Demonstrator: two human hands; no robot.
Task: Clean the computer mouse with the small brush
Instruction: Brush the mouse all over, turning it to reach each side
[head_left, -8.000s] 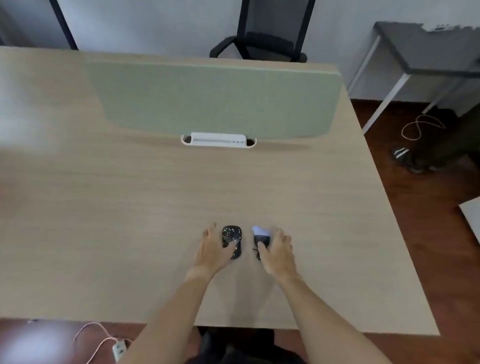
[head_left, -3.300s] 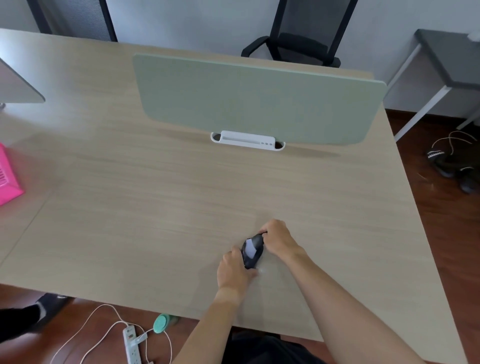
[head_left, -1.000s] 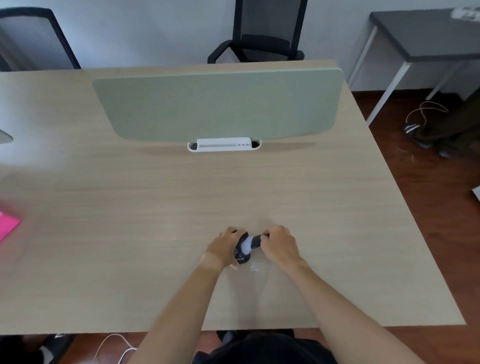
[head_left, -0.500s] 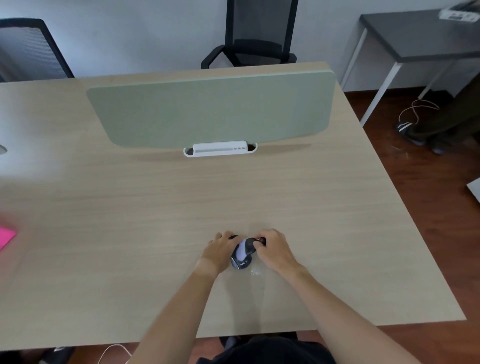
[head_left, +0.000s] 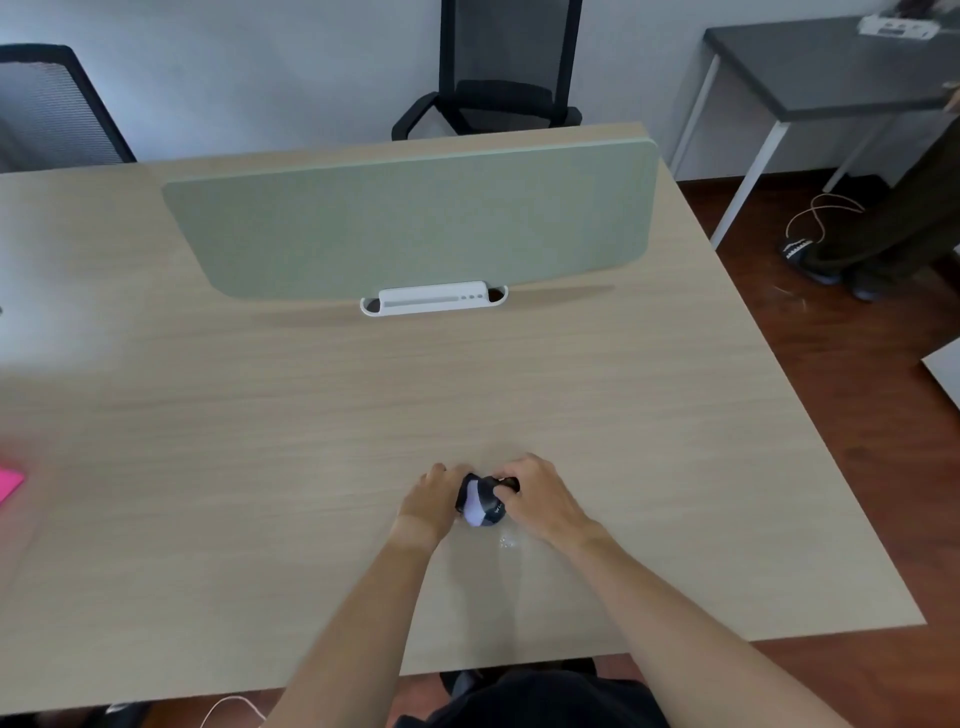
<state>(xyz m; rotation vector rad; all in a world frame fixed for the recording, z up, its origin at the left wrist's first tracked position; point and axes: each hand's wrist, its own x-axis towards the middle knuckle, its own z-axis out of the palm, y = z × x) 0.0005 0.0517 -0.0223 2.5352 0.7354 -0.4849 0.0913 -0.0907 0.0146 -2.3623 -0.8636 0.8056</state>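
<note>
While gripped between both hands, dark mouse, white-patched, tilted.

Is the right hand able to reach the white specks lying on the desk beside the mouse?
Probably yes. The white specks lie on bare desk right under the right hand, beside the mouse; nothing covers them.

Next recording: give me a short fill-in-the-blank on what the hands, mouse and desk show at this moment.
1. The left hand steadies the black ____ on the desk.
2. The right hand works a small ____ with pale bristles against it.
3. The desk divider is pale ____.
4. Pale specks lie on the desk just ____ the mouse, toward the person.

Missing words: mouse; brush; green; below
</note>
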